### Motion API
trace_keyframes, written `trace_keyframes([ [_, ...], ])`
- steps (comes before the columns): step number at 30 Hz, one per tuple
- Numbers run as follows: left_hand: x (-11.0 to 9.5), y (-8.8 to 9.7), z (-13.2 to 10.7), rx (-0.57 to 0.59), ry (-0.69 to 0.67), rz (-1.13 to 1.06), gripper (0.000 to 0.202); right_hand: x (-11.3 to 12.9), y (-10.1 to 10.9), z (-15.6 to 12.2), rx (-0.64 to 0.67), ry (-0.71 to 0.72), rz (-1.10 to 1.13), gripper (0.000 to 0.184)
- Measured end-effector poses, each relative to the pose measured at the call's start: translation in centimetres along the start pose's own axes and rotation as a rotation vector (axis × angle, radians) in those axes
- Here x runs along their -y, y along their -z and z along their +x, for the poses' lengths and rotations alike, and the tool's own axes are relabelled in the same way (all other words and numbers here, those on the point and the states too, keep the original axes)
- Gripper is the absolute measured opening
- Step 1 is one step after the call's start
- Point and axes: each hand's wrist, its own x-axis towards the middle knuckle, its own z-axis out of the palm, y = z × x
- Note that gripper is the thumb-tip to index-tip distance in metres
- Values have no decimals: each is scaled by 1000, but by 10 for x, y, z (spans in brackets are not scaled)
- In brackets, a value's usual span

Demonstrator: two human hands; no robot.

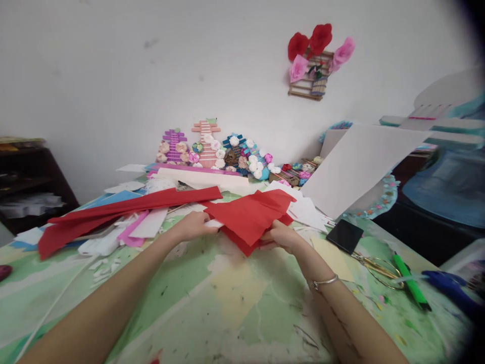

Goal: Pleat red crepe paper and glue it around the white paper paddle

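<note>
A folded stack of red crepe paper point(252, 215) lies in the middle of the table, held from both sides. My left hand point(193, 226) pinches its left edge with closed fingers. My right hand point(284, 236), with a thin bangle on the wrist, grips the lower right edge. A long strip of the same red paper point(113, 211) trails off to the left across the table.
A black phone point(344, 235), gold scissors point(375, 266), a green marker point(411, 288) and a blue tool point(449, 285) lie at the right. A large white sheet point(359, 162) leans at the back right. Paper flower crafts point(220, 151) line the wall. Scraps cover the painted table point(227, 303).
</note>
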Motion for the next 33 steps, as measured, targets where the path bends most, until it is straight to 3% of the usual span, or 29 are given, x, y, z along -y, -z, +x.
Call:
trace_keyframes([
  [7,12,4,5,-13,7,-6,31,1,17,-3,219,-59,-85,41],
  [15,16,4,-2,107,-1,-72,30,-1,45,-4,429,-129,-183,44],
  [20,16,1,-3,101,67,-99,37,-5,60,-3,490,-88,-145,40],
  [23,11,3,-7,167,147,-150,45,-7,64,-2,505,-71,-52,43],
  [25,2,5,-11,260,199,-146,59,-9,63,0,428,-95,50,45],
  [27,-10,6,-16,330,208,-123,73,-11,61,4,269,-133,151,41],
  [30,-32,0,-24,326,208,-40,79,-16,58,13,36,-149,227,27],
  [33,-50,-14,-31,314,244,-23,75,-20,54,21,-90,-96,268,15],
])
